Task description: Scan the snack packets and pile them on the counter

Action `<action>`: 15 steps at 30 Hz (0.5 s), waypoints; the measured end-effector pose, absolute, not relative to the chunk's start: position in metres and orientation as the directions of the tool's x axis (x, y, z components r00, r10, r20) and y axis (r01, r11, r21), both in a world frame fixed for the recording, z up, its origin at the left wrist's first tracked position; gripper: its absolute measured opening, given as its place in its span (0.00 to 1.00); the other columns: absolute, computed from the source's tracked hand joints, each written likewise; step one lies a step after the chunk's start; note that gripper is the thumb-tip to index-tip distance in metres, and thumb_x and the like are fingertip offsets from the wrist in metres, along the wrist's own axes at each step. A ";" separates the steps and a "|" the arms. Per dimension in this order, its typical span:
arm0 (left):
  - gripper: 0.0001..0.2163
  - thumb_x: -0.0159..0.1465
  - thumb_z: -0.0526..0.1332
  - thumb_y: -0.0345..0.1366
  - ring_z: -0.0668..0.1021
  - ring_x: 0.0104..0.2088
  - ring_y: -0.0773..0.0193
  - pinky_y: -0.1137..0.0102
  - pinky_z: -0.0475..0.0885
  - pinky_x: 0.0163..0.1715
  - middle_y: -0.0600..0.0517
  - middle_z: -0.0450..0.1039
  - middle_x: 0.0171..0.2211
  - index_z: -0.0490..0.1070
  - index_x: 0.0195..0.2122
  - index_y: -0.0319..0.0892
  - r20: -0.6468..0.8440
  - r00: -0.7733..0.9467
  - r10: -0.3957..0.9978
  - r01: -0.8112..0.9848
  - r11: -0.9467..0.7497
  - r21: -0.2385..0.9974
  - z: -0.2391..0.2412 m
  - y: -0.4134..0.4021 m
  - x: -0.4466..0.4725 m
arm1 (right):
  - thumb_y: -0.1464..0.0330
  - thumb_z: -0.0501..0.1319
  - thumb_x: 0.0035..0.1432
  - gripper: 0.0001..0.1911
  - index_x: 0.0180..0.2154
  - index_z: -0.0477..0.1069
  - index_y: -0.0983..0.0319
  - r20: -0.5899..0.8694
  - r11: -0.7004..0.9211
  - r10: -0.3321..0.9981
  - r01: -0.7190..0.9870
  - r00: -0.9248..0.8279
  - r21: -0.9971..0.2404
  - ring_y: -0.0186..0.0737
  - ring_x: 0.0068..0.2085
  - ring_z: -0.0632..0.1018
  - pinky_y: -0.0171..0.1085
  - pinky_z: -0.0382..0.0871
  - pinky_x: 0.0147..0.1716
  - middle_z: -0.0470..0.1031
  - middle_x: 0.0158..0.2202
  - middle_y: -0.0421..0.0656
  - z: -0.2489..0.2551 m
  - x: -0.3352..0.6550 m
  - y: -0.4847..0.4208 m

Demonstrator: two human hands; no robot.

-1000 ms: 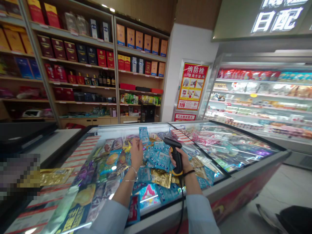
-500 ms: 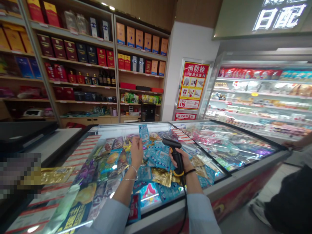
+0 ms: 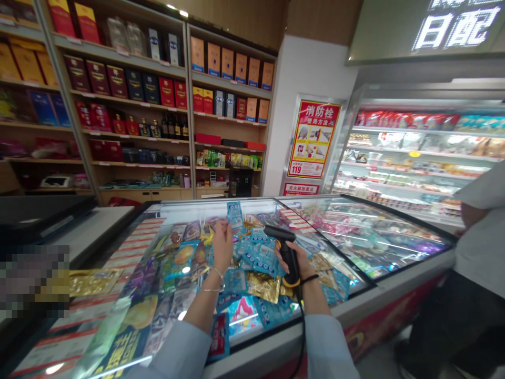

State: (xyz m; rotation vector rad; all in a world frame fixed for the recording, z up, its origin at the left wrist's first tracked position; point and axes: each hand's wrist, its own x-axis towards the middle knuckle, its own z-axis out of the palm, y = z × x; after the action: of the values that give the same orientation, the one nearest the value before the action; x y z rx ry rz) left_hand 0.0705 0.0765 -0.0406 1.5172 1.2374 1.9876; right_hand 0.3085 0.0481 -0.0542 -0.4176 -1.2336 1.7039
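Note:
My left hand (image 3: 223,243) pinches a small blue packet (image 3: 234,212) by its lower edge and holds it upright above the glass lid of a chest freezer (image 3: 410,266). My right hand (image 3: 296,261) grips a black and yellow barcode scanner (image 3: 285,249), whose head points left toward the packet. Under both hands, several more blue packets (image 3: 258,252) and a gold packet (image 3: 262,286) lie spread on the glass. A black cord hangs from the scanner down past my right sleeve.
Another person in a grey shirt and dark trousers (image 3: 473,273) stands at the freezer's right end. Wooden shelves with boxed goods and bottles (image 3: 158,100) fill the back wall. An open refrigerated case (image 3: 414,158) runs along the right. A counter (image 3: 87,231) lies to the left.
Another person has walked in from the right and now stands close to the freezer's right end. My hands, the blue packet and the scanner have barely moved.

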 end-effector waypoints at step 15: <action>0.17 0.65 0.53 0.54 0.79 0.27 0.58 0.68 0.72 0.26 0.51 0.73 0.25 0.62 0.36 0.44 0.580 -0.370 0.725 0.258 -0.519 0.815 -0.046 0.079 0.070 | 0.54 0.62 0.55 0.17 0.33 0.68 0.62 0.257 -0.007 0.860 -0.514 -0.441 -0.858 0.28 0.14 0.65 0.29 0.59 0.10 0.71 0.23 0.39 -0.058 0.312 0.050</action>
State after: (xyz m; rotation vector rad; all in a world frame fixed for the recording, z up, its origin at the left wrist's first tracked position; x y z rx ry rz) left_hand 0.0705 0.0792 -0.0455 1.5197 1.3069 1.9559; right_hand 0.3116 0.0497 -0.0583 -0.4208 -1.2025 1.6639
